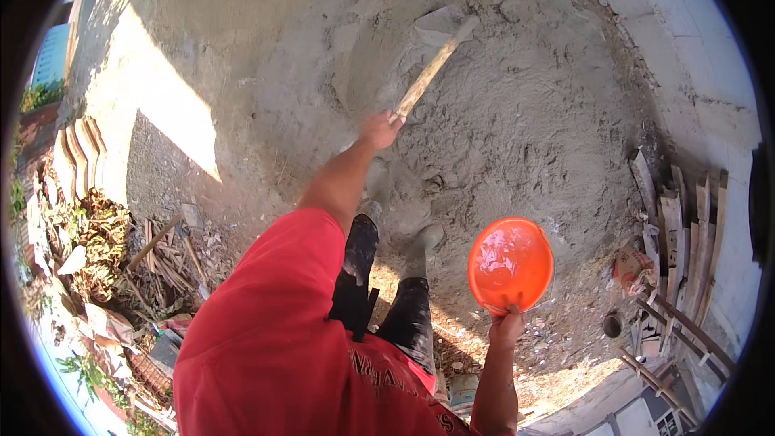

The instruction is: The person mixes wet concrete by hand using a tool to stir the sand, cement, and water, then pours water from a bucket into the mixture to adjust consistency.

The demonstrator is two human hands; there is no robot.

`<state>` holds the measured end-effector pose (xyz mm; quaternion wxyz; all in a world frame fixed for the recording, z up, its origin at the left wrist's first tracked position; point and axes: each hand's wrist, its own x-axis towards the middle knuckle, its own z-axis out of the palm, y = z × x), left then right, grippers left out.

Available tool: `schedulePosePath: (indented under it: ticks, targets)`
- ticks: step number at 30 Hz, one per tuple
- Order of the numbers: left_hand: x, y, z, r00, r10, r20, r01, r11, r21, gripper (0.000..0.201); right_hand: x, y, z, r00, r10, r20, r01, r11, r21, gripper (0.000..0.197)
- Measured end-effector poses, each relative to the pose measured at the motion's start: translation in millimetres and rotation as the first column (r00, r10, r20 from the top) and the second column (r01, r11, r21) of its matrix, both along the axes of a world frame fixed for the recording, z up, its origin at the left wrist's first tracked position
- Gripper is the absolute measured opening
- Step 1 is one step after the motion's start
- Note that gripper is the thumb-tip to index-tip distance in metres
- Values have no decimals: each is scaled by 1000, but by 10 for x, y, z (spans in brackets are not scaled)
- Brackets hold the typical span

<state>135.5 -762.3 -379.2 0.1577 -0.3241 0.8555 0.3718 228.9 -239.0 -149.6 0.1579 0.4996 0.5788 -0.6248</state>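
Note:
My left hand (382, 129) is closed around the end of a wooden-handled hoe (432, 73), its arm stretched forward. The hoe's grey, mortar-coated blade lies in a broad spread of wet grey mortar (533, 105). Down at the right, my right hand (507, 327) grips the near rim of a round orange plastic bucket (510, 262). A thin wire handle shows along the bucket's edge. Its mouth is tilted up toward me, and pale, shiny patches show inside. What the bucket contains, if anything, I cannot make out.
My boots (428, 238) stand at the mortar's near edge. Wooden boards (694, 234) lean by the pale wall (686, 48) at right, near a crumpled paper bag (632, 268). Sticks and dry leaves (101, 234) pile up at left, beside stacked curved tiles (79, 157).

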Motion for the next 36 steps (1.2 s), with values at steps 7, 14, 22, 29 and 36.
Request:
schedulePosePath:
  ticks: [7, 14, 22, 29, 36]
  targets:
    - [1273, 448, 83, 970, 183, 161, -223, 931, 288, 57, -442, -968, -131, 969, 244, 36, -242, 969, -44, 63]
    - [1762, 669, 771, 759, 550, 348, -647, 582, 493, 52, -1552, -1944, -281, 939, 321, -121, -334, 936, -106, 61]
    - [840, 627, 831, 760, 483, 434, -649, 531, 545, 54, -3267, -3036, -1085, 714, 627, -312, -502, 769, 397, 64]
    - [415, 610, 927, 769, 478, 425, -639, 582, 503, 54, -3692, -3326, -1110, 829, 383, -408, -278, 914, 294, 62]
    - [489, 722, 717, 782, 445, 437, -617, 656, 436, 53, -2981, -2649, -1136, 950, 53, -306, -107, 981, -160, 42]
